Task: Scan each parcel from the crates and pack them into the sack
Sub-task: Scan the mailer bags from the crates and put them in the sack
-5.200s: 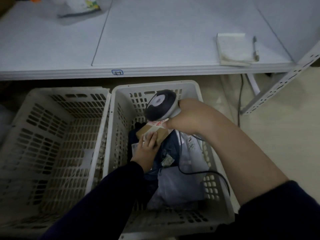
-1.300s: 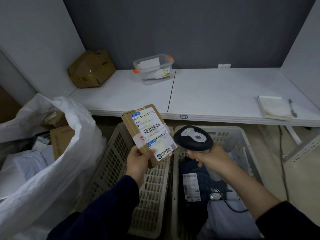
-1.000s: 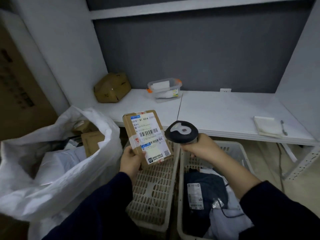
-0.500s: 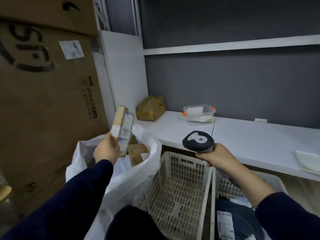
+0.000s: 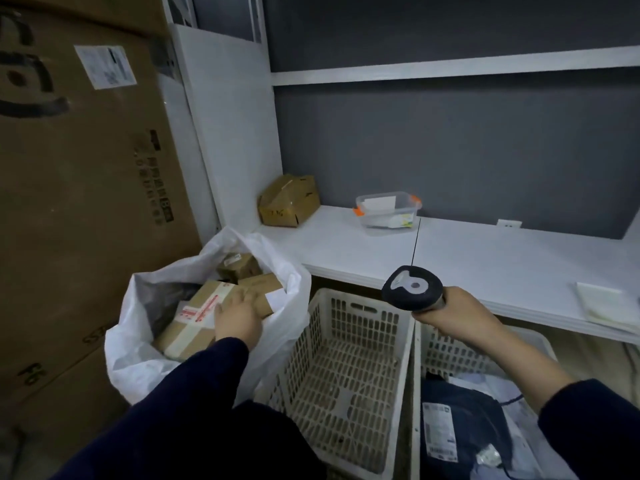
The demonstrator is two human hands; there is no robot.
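The white woven sack (image 5: pixel 138 344) stands open at the left, with several brown cardboard parcels inside. My left hand (image 5: pixel 238 317) reaches into its mouth, fingers lying flat on the small labelled parcel (image 5: pixel 268 298), beside a bigger taped box (image 5: pixel 194 317). My right hand (image 5: pixel 452 315) grips the dark handheld scanner (image 5: pixel 412 288) above the two white crates. The left crate (image 5: pixel 360 295) holds no parcels. The right crate (image 5: pixel 429 344) holds a dark blue bagged parcel (image 5: pixel 460 414) with a white label and pale plastic mailers.
Tall cardboard cartons (image 5: pixel 86 202) wall off the left side, right behind the sack. A white shelf (image 5: pixel 485 258) runs behind the crates, carrying a dented brown box (image 5: pixel 289 200), a clear lidded tub (image 5: pixel 388 211) and a notepad (image 5: pixel 606 304).
My left hand carried the small labelled parcel from above the crates to the sack, then lowered it inside among the other boxes. The view swung left; my right hand kept hold of the scanner.
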